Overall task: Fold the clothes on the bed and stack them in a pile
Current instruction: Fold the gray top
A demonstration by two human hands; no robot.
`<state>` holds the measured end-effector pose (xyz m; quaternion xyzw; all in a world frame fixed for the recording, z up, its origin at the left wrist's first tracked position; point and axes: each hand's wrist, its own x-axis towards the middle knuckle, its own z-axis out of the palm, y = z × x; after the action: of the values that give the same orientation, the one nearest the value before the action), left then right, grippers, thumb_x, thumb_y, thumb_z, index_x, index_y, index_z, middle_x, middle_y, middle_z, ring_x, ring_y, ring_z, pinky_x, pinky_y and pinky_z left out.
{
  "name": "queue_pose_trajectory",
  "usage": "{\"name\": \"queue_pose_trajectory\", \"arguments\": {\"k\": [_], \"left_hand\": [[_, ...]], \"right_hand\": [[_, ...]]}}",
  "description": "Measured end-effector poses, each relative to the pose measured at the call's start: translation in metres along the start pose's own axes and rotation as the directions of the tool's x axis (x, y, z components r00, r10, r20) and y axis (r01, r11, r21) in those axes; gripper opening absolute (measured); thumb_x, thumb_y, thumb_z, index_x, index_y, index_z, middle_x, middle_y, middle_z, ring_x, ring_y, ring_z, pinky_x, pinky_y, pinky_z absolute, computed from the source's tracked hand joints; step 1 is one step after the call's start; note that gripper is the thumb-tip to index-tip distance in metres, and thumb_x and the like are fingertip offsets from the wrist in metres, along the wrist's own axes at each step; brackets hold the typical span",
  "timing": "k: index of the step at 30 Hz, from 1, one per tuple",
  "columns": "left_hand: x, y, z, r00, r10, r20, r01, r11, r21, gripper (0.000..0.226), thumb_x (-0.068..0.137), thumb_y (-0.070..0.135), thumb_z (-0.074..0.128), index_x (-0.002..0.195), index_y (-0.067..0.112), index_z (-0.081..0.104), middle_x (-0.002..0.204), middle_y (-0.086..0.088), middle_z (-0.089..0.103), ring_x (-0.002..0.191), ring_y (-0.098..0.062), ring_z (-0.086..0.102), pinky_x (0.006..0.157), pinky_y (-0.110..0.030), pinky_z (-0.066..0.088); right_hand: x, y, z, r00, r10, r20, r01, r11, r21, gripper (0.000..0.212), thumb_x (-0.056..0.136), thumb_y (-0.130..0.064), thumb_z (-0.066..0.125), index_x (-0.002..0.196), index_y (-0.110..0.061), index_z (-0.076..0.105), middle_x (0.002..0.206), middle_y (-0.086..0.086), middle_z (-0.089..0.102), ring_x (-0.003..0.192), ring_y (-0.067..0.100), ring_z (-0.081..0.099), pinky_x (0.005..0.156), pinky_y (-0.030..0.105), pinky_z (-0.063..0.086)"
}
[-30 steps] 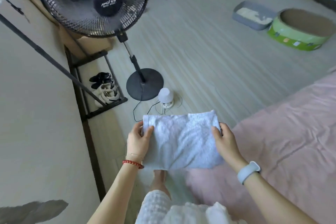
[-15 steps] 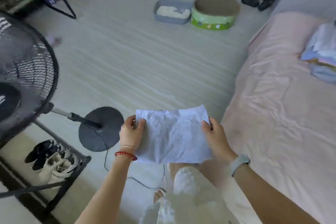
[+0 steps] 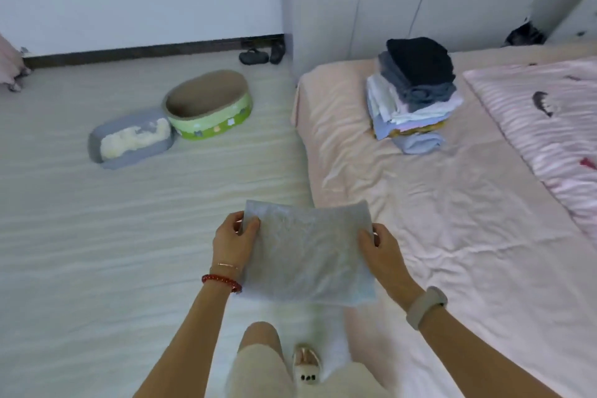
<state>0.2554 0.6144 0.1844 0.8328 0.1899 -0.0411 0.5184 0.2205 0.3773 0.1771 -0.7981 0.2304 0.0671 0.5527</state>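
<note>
I have turned from the fan toward the bed (image 3: 420,220), and my left hand (image 3: 234,244) and right hand (image 3: 379,250) each pinch a side of the folded grey cloth (image 3: 307,255), so the pile (image 3: 413,90), well apart, comes next.

**Layout of the room and bed**

The bed (image 3: 420,203) fills the right side, the floor (image 3: 97,236) the left. A pile of folded clothes (image 3: 413,94) sits on the bed toward its far end, left of a blanket (image 3: 549,126) spread along the right. A folded cloth (image 3: 307,252) is held in the air near the bed's left edge, the left hand (image 3: 232,242) at its left side and the right hand (image 3: 381,252) at its right. On the floor, a tray (image 3: 129,139) lies touching an oval bed (image 3: 210,107) to its right. A pair of slippers (image 3: 261,53) rests by the far wall.
</note>
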Motion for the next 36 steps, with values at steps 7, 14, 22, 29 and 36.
{"name": "queue_pose_trajectory", "arguments": {"k": [7,14,22,29,36], "left_hand": [[0.176,0.103,0.059,0.944,0.196,0.265,-0.221,0.973,0.068,0.022,0.089,0.018,0.059,0.109,0.008,0.061,0.093,-0.002,0.058,0.086,-0.020,0.052,0.078,-0.028,0.039],[0.338,0.220,0.127,0.780,0.328,0.533,-0.424,0.903,0.066,0.034,0.088,0.014,0.057,0.059,0.019,0.039,0.056,0.005,0.033,0.052,-0.012,0.031,0.052,-0.023,0.026],[0.447,0.369,0.261,0.539,0.428,0.725,-0.663,0.747,0.052,0.017,0.090,0.015,0.050,0.075,0.008,0.047,0.066,-0.004,0.037,0.062,-0.017,0.033,0.056,-0.027,0.026],[0.500,0.449,0.418,0.420,0.473,0.775,-0.746,0.666,-0.003,0.038,0.090,0.013,0.051,0.060,0.014,0.028,0.058,-0.002,0.025,0.055,-0.017,0.022,0.053,-0.030,0.019],[0.539,0.450,0.529,0.414,0.378,0.828,-0.702,0.712,0.026,0.031,0.089,0.016,0.047,0.061,0.018,0.035,0.057,-0.001,0.031,0.052,-0.018,0.028,0.052,-0.028,0.022]], "right_hand": [[0.110,-0.055,-0.006,0.962,0.149,-0.228,-0.112,0.980,0.167,0.012,0.094,-0.018,0.047,0.097,-0.008,0.054,0.077,0.005,0.054,0.066,0.016,0.049,0.060,0.028,0.042],[0.230,-0.121,0.002,0.849,0.308,-0.430,-0.105,0.895,0.434,0.021,0.094,-0.013,0.048,0.100,0.006,0.053,0.083,0.014,0.053,0.073,0.022,0.048,0.066,0.033,0.039],[0.356,-0.179,-0.046,0.708,0.389,-0.589,0.026,0.819,0.573,0.010,0.095,-0.013,0.044,0.096,-0.007,0.051,0.080,0.011,0.059,0.068,0.022,0.053,0.060,0.031,0.043],[0.474,-0.170,-0.126,0.532,0.427,-0.731,0.018,0.857,0.515,0.023,0.094,-0.019,0.046,0.102,0.002,0.050,0.083,0.013,0.052,0.075,0.021,0.049,0.069,0.034,0.043],[0.546,-0.143,-0.165,0.442,0.533,-0.722,-0.102,0.829,0.550,0.023,0.095,-0.019,0.046,0.095,0.003,0.048,0.071,0.021,0.045,0.066,0.024,0.046,0.044,0.012,0.034]]}}
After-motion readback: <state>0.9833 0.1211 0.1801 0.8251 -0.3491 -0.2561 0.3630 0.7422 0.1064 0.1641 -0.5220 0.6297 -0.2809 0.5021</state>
